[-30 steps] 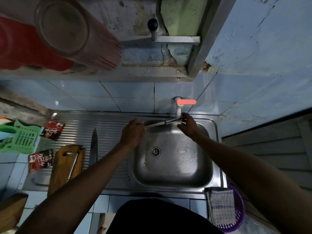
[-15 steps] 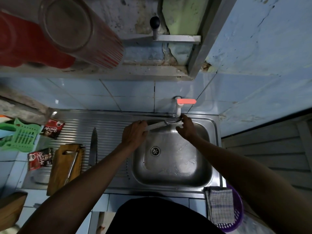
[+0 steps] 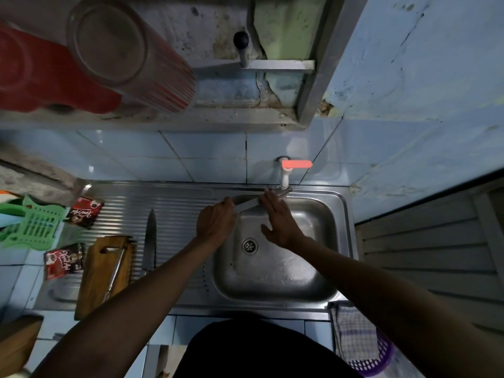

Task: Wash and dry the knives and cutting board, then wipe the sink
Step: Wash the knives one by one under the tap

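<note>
My left hand [image 3: 215,222] grips the handle of a knife [image 3: 246,205] whose blade points right, held over the back of the steel sink [image 3: 338,241] under the white tap [image 3: 285,178] with an orange lever. My right hand [image 3: 281,219] lies with straight fingers across the blade, near its tip. A second knife [image 3: 150,238] lies on the ribbed drainboard. To its left, a wooden cutting board [image 3: 95,279] carries a third knife [image 3: 116,268].
A checked cloth [image 3: 351,334] hangs over a purple basket [image 3: 381,358] at the sink's front right corner. Two coffee sachets [image 3: 84,212] and a green plastic rack [image 3: 35,225] sit at the left. Overhead, a shelf holds a glass [image 3: 122,50] and a red container [image 3: 41,75].
My right hand has slid left along the blade, its fingers now flattened over it. My left hand keeps its grip on the handle, almost unmoved.
</note>
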